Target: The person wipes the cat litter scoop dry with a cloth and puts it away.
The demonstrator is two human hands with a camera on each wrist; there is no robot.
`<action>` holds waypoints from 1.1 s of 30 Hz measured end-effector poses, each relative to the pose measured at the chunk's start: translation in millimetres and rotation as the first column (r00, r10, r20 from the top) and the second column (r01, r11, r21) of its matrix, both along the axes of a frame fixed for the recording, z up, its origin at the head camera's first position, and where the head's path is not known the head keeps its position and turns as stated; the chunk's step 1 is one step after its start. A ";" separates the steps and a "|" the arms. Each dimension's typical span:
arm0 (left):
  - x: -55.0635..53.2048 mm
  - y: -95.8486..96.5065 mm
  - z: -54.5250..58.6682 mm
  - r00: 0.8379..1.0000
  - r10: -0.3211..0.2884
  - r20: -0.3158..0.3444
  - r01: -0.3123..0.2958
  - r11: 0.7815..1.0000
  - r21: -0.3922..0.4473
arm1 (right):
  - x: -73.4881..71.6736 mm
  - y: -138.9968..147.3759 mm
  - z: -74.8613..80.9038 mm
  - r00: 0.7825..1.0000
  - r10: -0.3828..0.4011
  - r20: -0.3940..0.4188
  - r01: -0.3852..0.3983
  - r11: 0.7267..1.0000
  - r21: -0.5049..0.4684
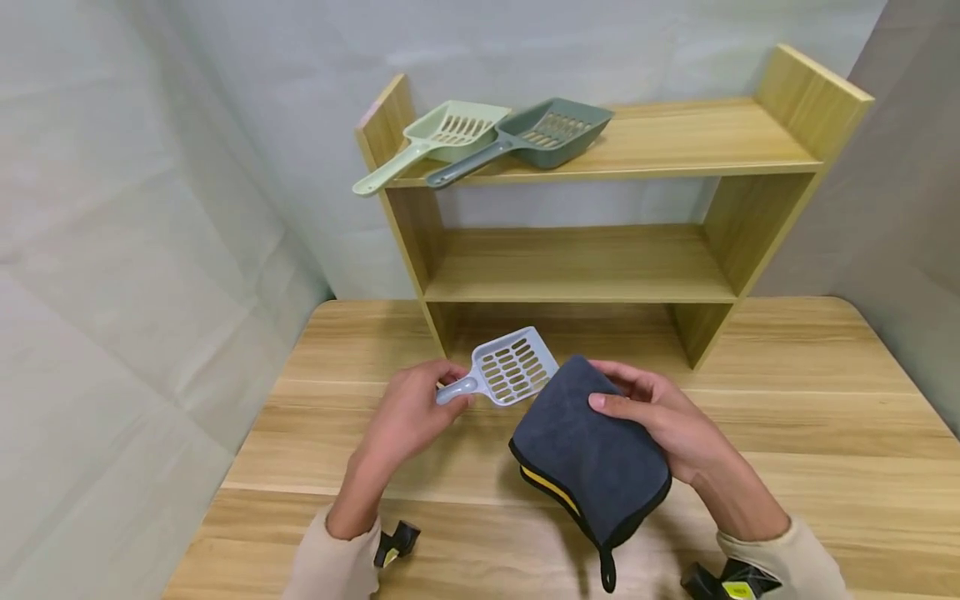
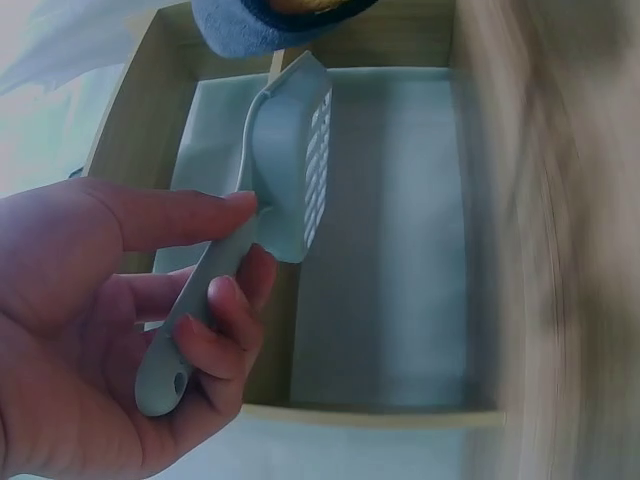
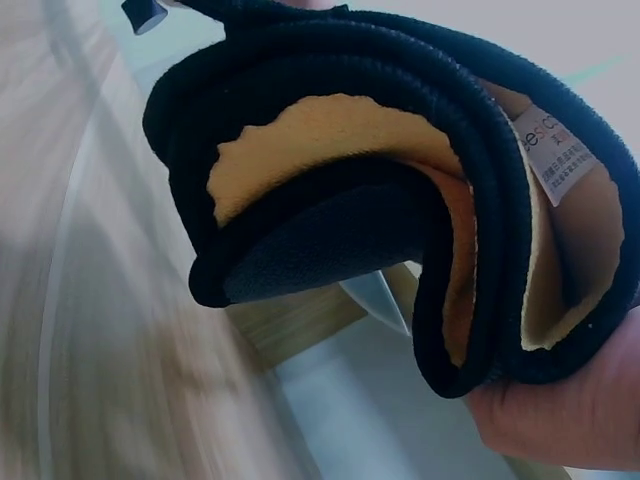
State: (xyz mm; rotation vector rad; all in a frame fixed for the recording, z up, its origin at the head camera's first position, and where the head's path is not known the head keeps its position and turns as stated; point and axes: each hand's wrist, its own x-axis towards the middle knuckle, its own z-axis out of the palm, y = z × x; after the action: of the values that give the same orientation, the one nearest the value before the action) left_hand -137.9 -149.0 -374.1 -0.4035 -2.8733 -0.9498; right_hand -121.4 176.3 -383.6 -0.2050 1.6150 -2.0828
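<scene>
My left hand (image 1: 417,408) pinches the handle of a pale lavender-grey slotted litter scoop (image 1: 516,367) above the table. In the left wrist view thumb and fingers curl round the scoop's handle (image 2: 190,310). My right hand (image 1: 667,417) grips a folded dark grey cloth (image 1: 592,450) with black edging, a yellow inner side and a hanging loop. The right wrist view shows the cloth's folded layers (image 3: 330,140) and a white label (image 3: 555,160). One corner of the cloth lies close to the scoop's front edge; whether they touch I cannot tell.
A wooden shelf unit (image 1: 577,262) stands at the back of the wooden table (image 1: 810,433). On its top board lie a light green litter scoop (image 1: 450,133) and a dark grey-green scoop (image 1: 555,133), handles jutting past the front edge. Pale curtains surround the table.
</scene>
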 end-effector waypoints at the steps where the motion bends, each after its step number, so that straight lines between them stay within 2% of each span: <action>1: -0.9 2.6 0.0 1.000 -0.008 -0.005 0.008 1.000 0.002 | -0.5 -0.5 0.5 1.000 0.005 0.002 -0.005 1.000 0.001; 7: -4.6 17.8 -1.2 0.998 -0.039 -0.057 0.039 0.999 -0.004 | -2.7 -3.2 3.1 0.999 0.032 -0.003 -0.032 0.999 0.001; 12: -3.3 24.8 -4.0 0.998 -0.055 -0.039 0.055 0.998 -0.021 | -5.2 -4.2 3.4 0.996 0.078 -0.034 -0.078 0.997 -0.010; 16: -3.0 25.9 -7.6 0.993 -0.114 -0.034 0.112 0.991 -0.068 | -7.3 0.8 2.6 0.991 0.125 -0.053 -0.126 0.992 -0.021; 19: -3.7 24.0 -7.9 0.986 -0.162 -0.046 0.157 0.984 -0.088 | -10.1 8.9 2.6 0.980 0.182 -0.080 -0.185 0.982 -0.032; 22: -4.1 20.8 -6.2 0.982 -0.183 -0.045 0.178 0.980 -0.093 | -13.9 19.4 3.6 0.961 0.247 -0.122 -0.255 0.965 -0.053; 25: -3.8 18.3 -3.6 0.976 -0.213 -0.036 0.210 0.974 -0.080 | -17.8 28.3 4.5 0.944 0.285 -0.163 -0.294 0.955 -0.029; 27: -3.1 17.8 -2.1 0.966 -0.256 -0.037 0.253 0.966 -0.060 | -19.9 31.1 4.7 0.945 0.271 -0.184 -0.267 0.963 0.046; 29: -2.1 17.7 -1.4 0.952 -0.304 -0.043 0.302 0.952 -0.045 | -21.2 30.6 4.2 0.950 0.228 -0.212 -0.194 0.966 0.169; 30: -1.4 17.9 -1.1 0.944 -0.326 -0.045 0.325 0.945 -0.036 | -21.5 29.4 3.7 0.949 0.204 -0.242 -0.143 0.959 0.246; 31: -0.6 18.3 -1.0 0.938 -0.344 -0.048 0.343 0.939 -0.028 | -21.5 27.6 3.1 0.942 0.180 -0.283 -0.084 0.943 0.322; 33: 0.9 19.6 -1.3 0.929 -0.365 -0.058 0.365 0.931 -0.016 | -21.2 22.5 1.2 0.911 0.150 -0.385 0.043 0.893 0.448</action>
State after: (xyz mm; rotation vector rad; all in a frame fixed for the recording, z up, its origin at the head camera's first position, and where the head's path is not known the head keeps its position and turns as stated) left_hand -137.0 -129.4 -375.4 -0.9774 -2.7981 -0.9562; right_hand -142.6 198.9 -382.5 -0.5504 2.2633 -1.6293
